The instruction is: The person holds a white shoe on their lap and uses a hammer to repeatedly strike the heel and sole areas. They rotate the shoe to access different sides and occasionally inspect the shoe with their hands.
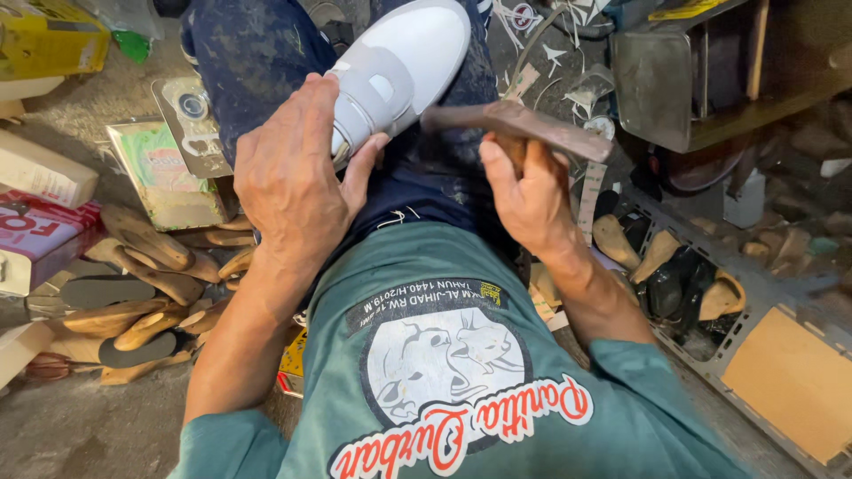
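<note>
- Shoe [404, 66], grey and white, upper centre of frame: your left hand [288, 173] is clamped around its heel.
- Hammer [519, 124], centre right: your right hand [528, 191] grips the handle; a glancing blow could strike your left thumb.

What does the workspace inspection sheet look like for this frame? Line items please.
Surface: grey floor, dusty; work done on the person's lap.
Job's things: white shoe resting on the knee; hammer head beside its heel.
Clutter: wooden shoe lasts piled at left, boxes, paper scraps.
Grippers: left hand grips the shoe's heel; right hand holds the hammer handle.
Cables: nothing seen.
Surroundings: metal rack with more lasts at right.
</note>
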